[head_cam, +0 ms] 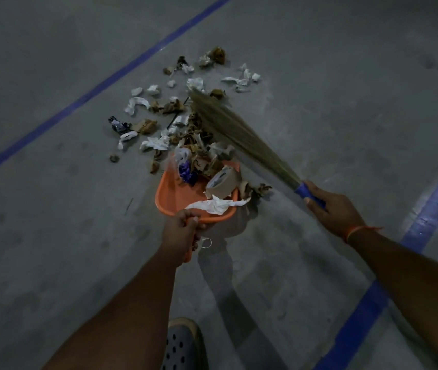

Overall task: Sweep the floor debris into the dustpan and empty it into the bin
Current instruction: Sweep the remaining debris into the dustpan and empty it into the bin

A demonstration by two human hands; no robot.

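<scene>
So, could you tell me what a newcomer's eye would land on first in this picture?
Probably the orange dustpan at centre, gripped by the left hand and already holding a tape roll and scraps. Next, the grass broom in the right hand, sweeping from the right. Beyond lies scattered paper debris on the grey floor.

Dim, bare grey concrete floor point(52, 249) with scuffs and faint stains. Blue painted lines cross it: one diagonal stripe point(100, 86) at upper left, another point(372, 297) at lower right. Lighting is low and cool.
</scene>
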